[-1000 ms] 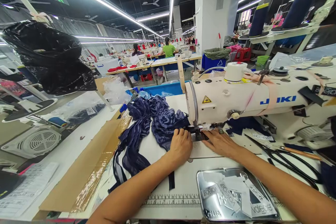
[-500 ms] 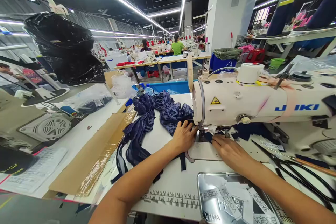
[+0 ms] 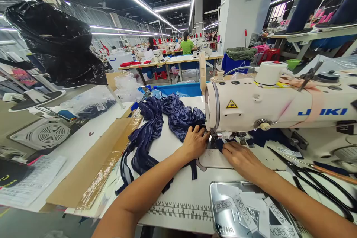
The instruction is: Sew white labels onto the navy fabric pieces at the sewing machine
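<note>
I view the desk (image 3: pixel 182 190) through the head camera. The navy-blue ruffled fabric (image 3: pixel 185 117) lies bunched on it, left of and against the cream-coloured metal sewing machine (image 3: pixel 248 100); a dark edge runs toward the needle area.

Left hand (image 3: pixel 196 143): palm down, fingers bent and slightly parted, fingertips on the fabric beside the needle area. Right hand (image 3: pixel 240 157): fingers close together, fingertips on dark navy cloth right of the needle area. I cannot tell how firmly either hand grips; the thumbs are largely hidden.

Containers:
- Shiny rectangular metal tray (image 3: pixel 223 220), near the right forearm: holds loose white and black printed labels (image 3: pixel 258 208).
- Blue plastic bin (image 3: pixel 233 64), in the background: grey-green liner folded over the rim; contents not visible.
- Clear plastic bag (image 3: pixel 75 102), at left: dark contents, white printed tag.

Markings:
- Machine arm: blue letters "J" and "KI", a peach-coloured band (image 3: pixel 316 100) crossing the lettering between; yellow triangular warning sticker (image 3: pixel 231 103).
- Tray labels: "valege".
- Printed ruler scale (image 3: pixel 181 212), along the front edge: numerals partly legible.
</note>
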### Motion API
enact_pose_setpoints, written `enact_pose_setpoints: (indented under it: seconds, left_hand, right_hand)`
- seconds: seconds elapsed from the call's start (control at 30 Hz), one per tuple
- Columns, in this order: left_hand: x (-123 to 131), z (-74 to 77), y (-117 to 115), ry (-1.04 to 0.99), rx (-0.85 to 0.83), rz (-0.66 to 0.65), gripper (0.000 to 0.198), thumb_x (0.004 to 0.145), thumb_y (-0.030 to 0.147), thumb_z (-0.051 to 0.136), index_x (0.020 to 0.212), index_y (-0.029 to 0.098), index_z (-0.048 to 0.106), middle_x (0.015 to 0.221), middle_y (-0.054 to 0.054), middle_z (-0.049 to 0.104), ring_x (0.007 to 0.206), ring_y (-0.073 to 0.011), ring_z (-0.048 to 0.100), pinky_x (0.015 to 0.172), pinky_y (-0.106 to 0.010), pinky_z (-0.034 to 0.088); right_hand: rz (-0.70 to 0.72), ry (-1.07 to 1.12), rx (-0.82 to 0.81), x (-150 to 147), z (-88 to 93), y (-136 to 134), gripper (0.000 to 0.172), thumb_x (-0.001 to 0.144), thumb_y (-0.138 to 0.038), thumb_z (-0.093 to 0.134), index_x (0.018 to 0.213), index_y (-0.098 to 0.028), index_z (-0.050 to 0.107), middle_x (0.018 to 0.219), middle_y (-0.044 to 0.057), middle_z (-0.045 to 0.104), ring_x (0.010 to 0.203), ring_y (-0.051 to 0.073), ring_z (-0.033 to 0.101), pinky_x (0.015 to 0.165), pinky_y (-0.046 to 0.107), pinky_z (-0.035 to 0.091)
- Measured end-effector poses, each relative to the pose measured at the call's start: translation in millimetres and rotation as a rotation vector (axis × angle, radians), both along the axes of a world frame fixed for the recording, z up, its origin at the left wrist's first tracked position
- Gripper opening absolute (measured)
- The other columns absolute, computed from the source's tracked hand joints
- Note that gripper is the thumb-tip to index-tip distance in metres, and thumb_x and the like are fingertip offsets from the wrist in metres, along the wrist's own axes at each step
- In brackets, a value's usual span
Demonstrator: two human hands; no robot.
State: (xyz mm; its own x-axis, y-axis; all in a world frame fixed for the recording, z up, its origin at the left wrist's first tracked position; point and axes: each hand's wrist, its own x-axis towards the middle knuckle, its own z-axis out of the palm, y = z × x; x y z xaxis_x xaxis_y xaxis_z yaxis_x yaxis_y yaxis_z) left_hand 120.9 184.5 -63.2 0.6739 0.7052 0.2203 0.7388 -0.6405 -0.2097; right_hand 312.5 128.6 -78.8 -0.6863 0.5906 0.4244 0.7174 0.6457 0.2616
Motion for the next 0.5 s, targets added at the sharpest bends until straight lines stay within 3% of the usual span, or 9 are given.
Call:
enact_pose_setpoints:
  seconds: [0.5]
  left_hand:
    - [6, -0.8, 8, -0.040, -0.019, 0.003, 0.026, 0.084, 0.025, 0.042, 0.104, 0.018, 0.058, 0.096, -0.011, 0.060, 0.098, -0.0270, 0.042, 0.073, -0.040, 0.031]
  right_hand:
    - [-0.087, 0.009, 0.082, -17, -9.0, -2, 0.027, 0.067, 0.010, 0.044, 0.068, -0.013, 0.057, 0.072, 0.009, 0.058, 0.066, 0.020, 0.054, 0.068, 0.032, 0.044]
